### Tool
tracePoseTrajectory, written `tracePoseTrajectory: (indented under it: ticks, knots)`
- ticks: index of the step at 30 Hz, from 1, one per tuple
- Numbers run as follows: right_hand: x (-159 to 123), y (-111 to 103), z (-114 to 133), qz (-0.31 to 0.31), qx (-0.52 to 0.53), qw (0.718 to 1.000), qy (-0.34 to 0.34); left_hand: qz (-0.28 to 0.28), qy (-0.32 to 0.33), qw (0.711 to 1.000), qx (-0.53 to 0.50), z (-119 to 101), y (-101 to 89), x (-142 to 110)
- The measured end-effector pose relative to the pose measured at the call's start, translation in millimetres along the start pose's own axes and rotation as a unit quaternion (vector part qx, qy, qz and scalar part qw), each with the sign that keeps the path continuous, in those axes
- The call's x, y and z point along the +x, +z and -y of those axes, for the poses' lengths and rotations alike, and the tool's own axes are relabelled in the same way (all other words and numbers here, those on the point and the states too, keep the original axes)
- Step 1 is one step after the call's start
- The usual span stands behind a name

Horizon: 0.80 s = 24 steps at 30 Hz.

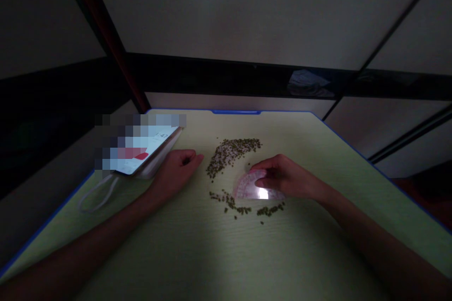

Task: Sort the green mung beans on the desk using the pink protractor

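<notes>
My right hand grips a clear, pinkish protractor between thumb and fingers, its straight edge toward me and a bright reflection on it. Small greenish-brown beans or seeds lie in a curved heap beyond and to the left of the protractor. A thinner, broken line of the same seeds runs just in front of its straight edge. Left of the heap, my left hand rests on the table with its fingers curled closed, and nothing shows in it.
A phone with a lit screen leans on a pale stand at the left, with a white strap looped beside it. The pale table has a blue edge. Behind stand cabinet panels with a dark gap holding folded cloth.
</notes>
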State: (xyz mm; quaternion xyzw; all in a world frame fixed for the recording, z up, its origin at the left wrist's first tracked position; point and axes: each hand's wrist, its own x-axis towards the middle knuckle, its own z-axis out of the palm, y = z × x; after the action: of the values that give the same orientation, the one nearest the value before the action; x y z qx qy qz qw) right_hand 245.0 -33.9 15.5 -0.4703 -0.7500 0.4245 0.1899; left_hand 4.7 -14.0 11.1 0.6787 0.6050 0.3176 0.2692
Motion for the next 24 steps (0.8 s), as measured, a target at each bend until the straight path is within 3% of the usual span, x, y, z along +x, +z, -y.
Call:
tracePoseTrajectory:
  ticks: [6,19,24]
  knots:
    - [0.4,4.1,3.7,-0.021,0.018,1.0,0.006,0.001,0.003,1.0,0.004,0.7,0.1,-0.2]
    - [-2.5,0.0,4.9,0.038,0.024,0.999,-0.015,0.007,0.004,1.0,0.007,1.9,0.0,-0.2]
    - [-3.9,1.2,3.7,0.035,0.033,0.999,-0.022,0.005,0.005,1.0,0.004,3.4,0.5,-0.1]
